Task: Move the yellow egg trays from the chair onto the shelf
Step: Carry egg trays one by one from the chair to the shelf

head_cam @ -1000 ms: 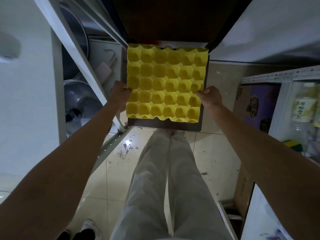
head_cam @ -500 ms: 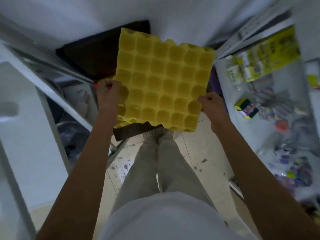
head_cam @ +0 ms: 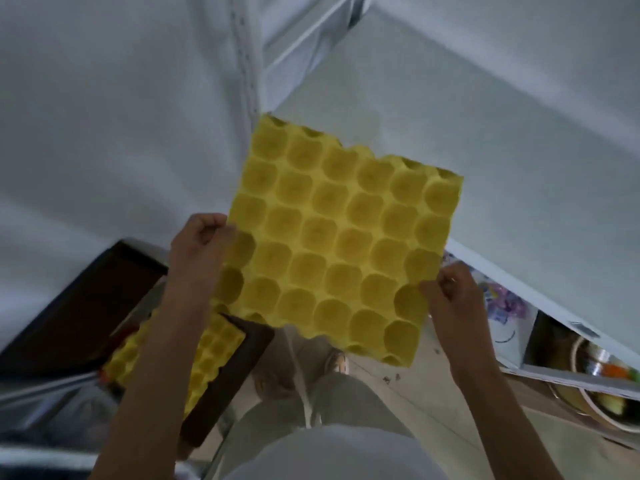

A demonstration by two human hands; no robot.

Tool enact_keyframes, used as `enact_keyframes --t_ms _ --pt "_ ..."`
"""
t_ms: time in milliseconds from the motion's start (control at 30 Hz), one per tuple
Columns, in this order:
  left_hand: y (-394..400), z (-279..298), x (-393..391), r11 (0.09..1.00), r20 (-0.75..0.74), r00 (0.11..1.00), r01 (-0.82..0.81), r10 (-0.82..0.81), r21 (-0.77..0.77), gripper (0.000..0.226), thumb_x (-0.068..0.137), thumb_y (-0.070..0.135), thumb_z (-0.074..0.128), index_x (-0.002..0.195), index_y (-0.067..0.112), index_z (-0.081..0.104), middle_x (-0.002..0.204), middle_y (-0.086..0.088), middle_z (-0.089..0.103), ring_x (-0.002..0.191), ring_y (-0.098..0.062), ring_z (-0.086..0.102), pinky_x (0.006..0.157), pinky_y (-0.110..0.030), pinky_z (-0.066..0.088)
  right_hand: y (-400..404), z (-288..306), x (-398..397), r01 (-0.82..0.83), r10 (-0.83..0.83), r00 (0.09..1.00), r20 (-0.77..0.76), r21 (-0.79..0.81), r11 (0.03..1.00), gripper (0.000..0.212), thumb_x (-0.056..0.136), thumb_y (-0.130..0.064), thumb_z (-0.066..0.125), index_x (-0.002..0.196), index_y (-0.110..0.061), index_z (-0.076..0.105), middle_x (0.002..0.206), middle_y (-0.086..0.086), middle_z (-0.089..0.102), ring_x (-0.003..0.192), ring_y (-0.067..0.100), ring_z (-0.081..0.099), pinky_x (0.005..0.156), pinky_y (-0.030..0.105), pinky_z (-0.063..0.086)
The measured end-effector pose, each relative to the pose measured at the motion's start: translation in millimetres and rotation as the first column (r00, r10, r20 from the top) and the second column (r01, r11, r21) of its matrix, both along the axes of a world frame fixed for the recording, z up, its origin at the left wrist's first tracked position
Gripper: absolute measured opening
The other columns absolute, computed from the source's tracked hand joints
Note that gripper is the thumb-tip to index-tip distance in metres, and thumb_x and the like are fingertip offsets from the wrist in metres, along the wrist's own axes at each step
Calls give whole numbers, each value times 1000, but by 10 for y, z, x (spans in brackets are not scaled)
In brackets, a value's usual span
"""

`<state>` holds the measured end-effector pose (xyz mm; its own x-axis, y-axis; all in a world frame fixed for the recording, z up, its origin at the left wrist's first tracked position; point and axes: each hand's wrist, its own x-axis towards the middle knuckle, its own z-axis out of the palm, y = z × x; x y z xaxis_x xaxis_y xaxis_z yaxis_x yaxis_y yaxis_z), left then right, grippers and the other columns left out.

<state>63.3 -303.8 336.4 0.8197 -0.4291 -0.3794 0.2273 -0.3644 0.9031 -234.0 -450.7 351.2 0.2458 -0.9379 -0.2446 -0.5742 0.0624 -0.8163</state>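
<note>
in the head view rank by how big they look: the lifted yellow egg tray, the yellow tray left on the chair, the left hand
1. lifted yellow egg tray, by far the largest.
2. yellow tray left on the chair, though the left arm hides part of it.
3. left hand.
The lifted tray is nearer the camera, so the two trays' true sizes may match.

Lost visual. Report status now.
Left hand and right hand grip lifted egg tray. More trays remain on chair. Path clear.

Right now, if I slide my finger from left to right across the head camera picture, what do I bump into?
Yellow tray on the dark chair → left hand → lifted yellow egg tray → right hand → metal bowls under the shelf.
</note>
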Motion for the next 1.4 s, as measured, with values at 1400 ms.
enact_keyframes --t_ms 1400 --pt "-3790 -279 1796 821 229 790 561 -569 106 60 87 29 61 143 21 42 130 3 56 111 -20 60 95 -42 52 -3331 -590 2119 331 -322 890 -324 -30 943 27 87 -22 46 108 -10 58 94 7 65 83 28 63 73 42 57"
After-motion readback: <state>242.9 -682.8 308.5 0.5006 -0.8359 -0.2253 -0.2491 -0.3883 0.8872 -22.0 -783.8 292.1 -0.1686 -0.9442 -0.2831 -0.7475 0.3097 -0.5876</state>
